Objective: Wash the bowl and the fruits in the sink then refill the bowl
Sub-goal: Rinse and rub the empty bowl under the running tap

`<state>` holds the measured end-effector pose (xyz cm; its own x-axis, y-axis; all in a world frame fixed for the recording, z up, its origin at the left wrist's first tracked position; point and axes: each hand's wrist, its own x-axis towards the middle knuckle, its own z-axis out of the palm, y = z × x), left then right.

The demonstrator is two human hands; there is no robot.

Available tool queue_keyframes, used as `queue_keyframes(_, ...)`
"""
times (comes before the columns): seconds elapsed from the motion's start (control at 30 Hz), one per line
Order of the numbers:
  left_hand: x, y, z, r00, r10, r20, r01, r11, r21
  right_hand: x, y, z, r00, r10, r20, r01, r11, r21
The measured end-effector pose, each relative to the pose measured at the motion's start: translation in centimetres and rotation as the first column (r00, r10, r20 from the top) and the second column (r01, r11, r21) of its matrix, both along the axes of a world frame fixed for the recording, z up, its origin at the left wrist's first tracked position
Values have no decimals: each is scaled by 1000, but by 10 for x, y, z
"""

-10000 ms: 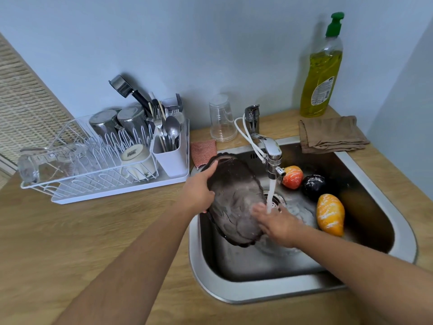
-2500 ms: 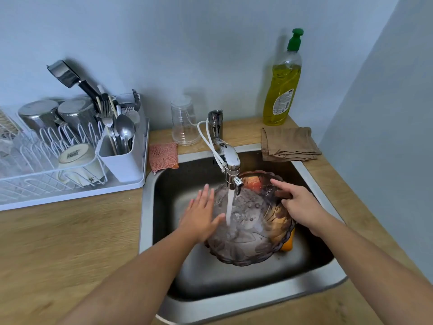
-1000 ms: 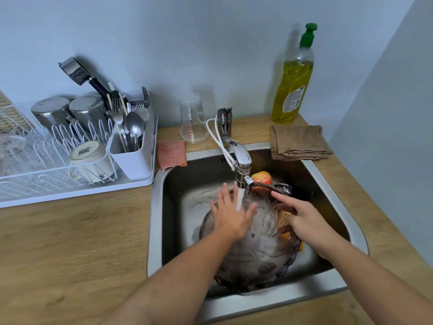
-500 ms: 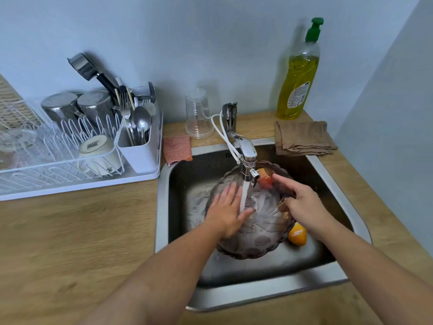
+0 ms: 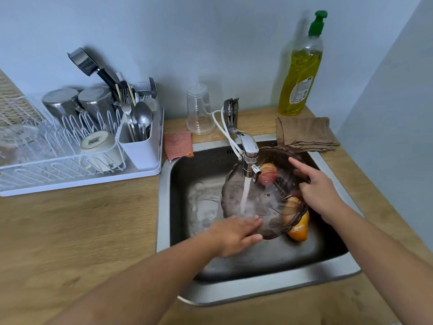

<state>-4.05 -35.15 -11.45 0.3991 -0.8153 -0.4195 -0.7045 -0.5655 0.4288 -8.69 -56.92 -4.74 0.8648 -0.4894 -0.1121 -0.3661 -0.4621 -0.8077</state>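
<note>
Rinsing going on: the smoky glass bowl [image 5: 269,207] sits tilted inside the sink [image 5: 164,207], right under the tap [image 5: 248,148], with the water stream [image 5: 244,195] hitting its middle. Left hand [image 5: 234,235] lies flat on the bowl's edge at 7 o'clock, fingers straight and close together. Right hand [image 5: 321,191] grips the rim at 3 o'clock, index finger sticking out, the rest curled on the glass. A reddish fruit [image 5: 267,174] shows through the bowl near 12 o'clock, and an orange fruit [image 5: 298,228] pokes out at 4 o'clock.
</note>
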Motion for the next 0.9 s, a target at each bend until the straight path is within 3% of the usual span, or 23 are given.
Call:
queue_keyframes(0.13,52,18,-13,919,59,390,-108,989,104,-2,4,9,998,53,-33,-50,996,75)
queue_keyframes(0.2,72,12,-13,873,136,467,-180,982,50,-5,10,10,998,59,-34,-55,991,118)
queue_keyframes(0.43,64,-59,13,886,380,266,-321,916,-241,-16,39,-6,992,118,-34,-106,963,246)
queue_keyframes(0.5,71,-48,6,841,504,197,-466,859,-212,-19,35,-4,994,103,-47,-89,967,240)
queue_keyframes(0.6,72,-22,-1,694,718,56,-712,696,-100,-20,25,-1,996,52,-67,-36,975,217)
queue_keyframes(0.67,58,-28,0,720,677,151,-663,736,-136,-20,27,0,996,55,-70,-39,976,212)
queue_keyframes(0.8,35,-56,1,843,447,298,-393,892,-226,-17,40,-4,996,83,-35,-73,969,234)
queue_keyframes(0.9,57,-30,-9,816,313,485,-289,949,-126,-14,36,-3,998,46,-37,-35,969,246)
